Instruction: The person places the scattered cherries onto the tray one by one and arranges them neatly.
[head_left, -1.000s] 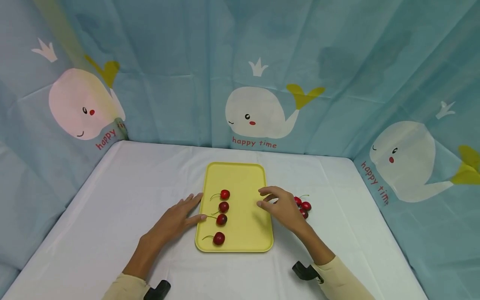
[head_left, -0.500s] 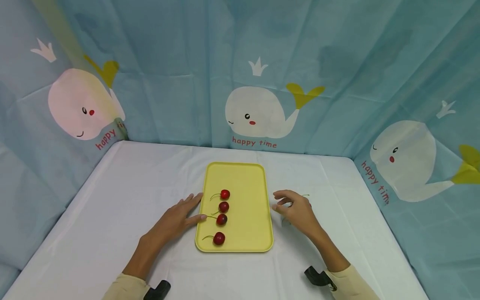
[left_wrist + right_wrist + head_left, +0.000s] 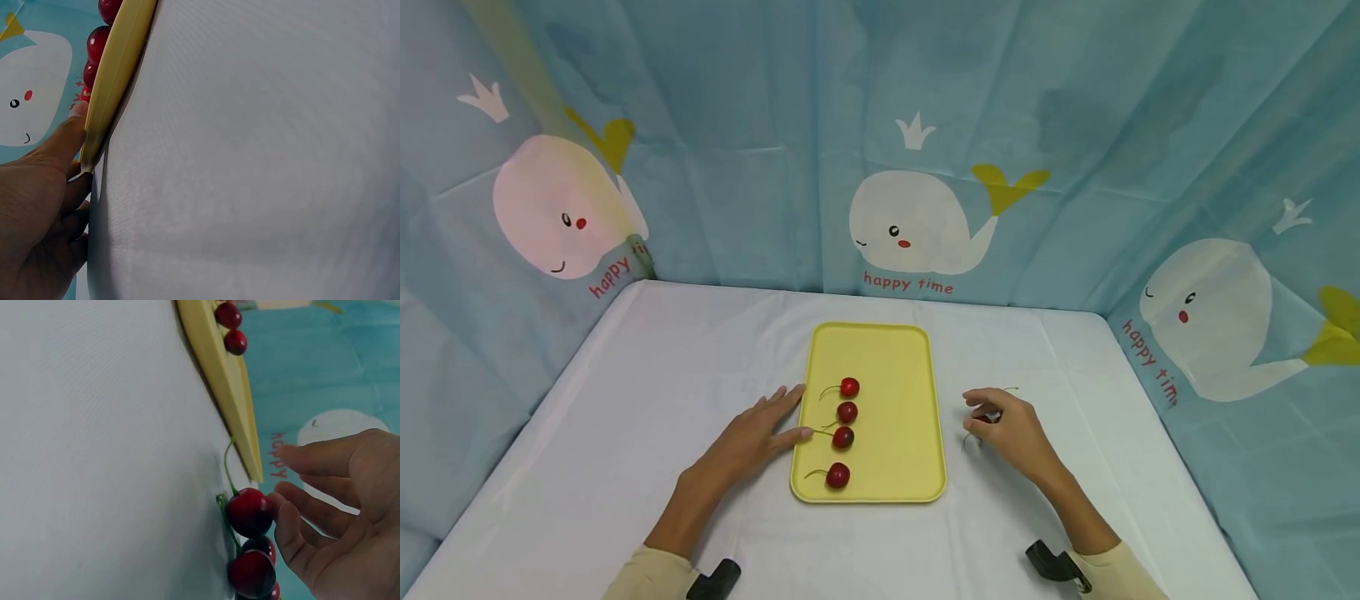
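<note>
The left hand [image 3: 748,442] rests at the left edge of a yellow tray [image 3: 895,417], its thumb over the rim and its other fingers stretched out beside it. On the tray, several dark red cherries [image 3: 838,476] with green stems form a column along the left side. Right of the tray, the right hand [image 3: 1013,433] is low over a small group of cherries on the cloth, partly hiding them in the head view. Its thumb and fingers are parted, with fingertips right at the nearest cherry [image 3: 250,512] in the right wrist view. Another cherry [image 3: 252,574] lies beside that one.
A white cloth [image 3: 700,350] covers the table. Behind and at both sides hangs a blue curtain [image 3: 737,208] printed with whales. Each wrist bears a black camera mount [image 3: 1052,562] at the sleeve cuff.
The right hand has moved from over the tray's right side outward and down to the cherries on the cloth. The left hand, tray and cherries on it have stayed put.
</note>
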### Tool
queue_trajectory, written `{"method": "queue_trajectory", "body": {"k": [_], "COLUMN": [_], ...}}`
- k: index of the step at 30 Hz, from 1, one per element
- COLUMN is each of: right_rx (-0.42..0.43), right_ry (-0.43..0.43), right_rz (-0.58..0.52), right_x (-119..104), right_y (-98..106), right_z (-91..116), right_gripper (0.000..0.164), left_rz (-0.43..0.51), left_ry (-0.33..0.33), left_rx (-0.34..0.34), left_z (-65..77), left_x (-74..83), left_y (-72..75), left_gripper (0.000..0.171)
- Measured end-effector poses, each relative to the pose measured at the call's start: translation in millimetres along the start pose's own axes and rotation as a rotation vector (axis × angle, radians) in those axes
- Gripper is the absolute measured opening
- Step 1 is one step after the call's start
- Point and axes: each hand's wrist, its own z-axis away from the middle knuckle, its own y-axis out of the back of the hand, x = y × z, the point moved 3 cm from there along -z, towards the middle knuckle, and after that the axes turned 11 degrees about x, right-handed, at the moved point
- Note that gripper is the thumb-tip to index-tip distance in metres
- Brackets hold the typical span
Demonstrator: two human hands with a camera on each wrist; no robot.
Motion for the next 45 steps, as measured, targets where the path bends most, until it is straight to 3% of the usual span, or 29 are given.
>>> {"method": "queue_trajectory", "body": {"k": [12,23,29,45], "right_rx": [0.016,0.039,0.038,0.061], "right_ry": [-0.007,0.076,0.075,0.099], "right_rz": [0.105,0.198,0.224,0.191], "right_x": [10.6,15.2,14.9,11.5], "right_y": [8.6,6.6,5.2,4.4], "right_z": [4.7,9.3,9.3,14.7], "right_gripper": [0.042,0.033,0.033,0.037], "left_rz": [0.007,0.008,0.006,-0.003], "left_ry": [-0.011,-0.015,-0.012,-0.015], "left_rx": [0.004,0.006,0.009,0.009], "left_z": [0.1,1.1,1.1,0.8], "left_x": [-0.5,0.3,-0.3,0.9], "left_y": [0.1,0.0,-0.4,-0.1], "left_gripper": [0.085,0.084,0.084,0.084]}}
